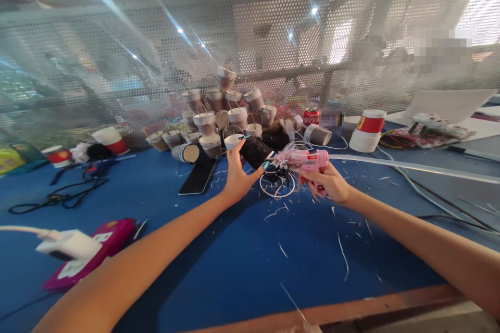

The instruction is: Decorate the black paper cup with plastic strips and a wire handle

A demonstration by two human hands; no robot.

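1. Lying near the left hand, on its left side, is a phone, its long axis slanting up and to the right on the blue table.
2. The left hand is opened wide between thumb and forefinger, with the black cylinder held in that span. The forefinger is at its upper left end, the thumb by its lower right end.
3. The black cylinder lies up and to the right of the left palm, tilted; its long axis runs from upper left down to lower right. The left hand is the nearer one.
4. Below the cylinder's right end, a white hoop lies on the table, with dark strands over its upper part.
5. The glue gun lies nearly level across the view, its nozzle end pointing left at the cylinder's lower right end. Loose fluff hides the tip, so I cannot tell whether they touch.
6. The right hand is closed around the gun's handle, to the right of the cylinder, with the gun's front between them.
7. Out of the gun's back, a long clear glue stick runs off to the right.
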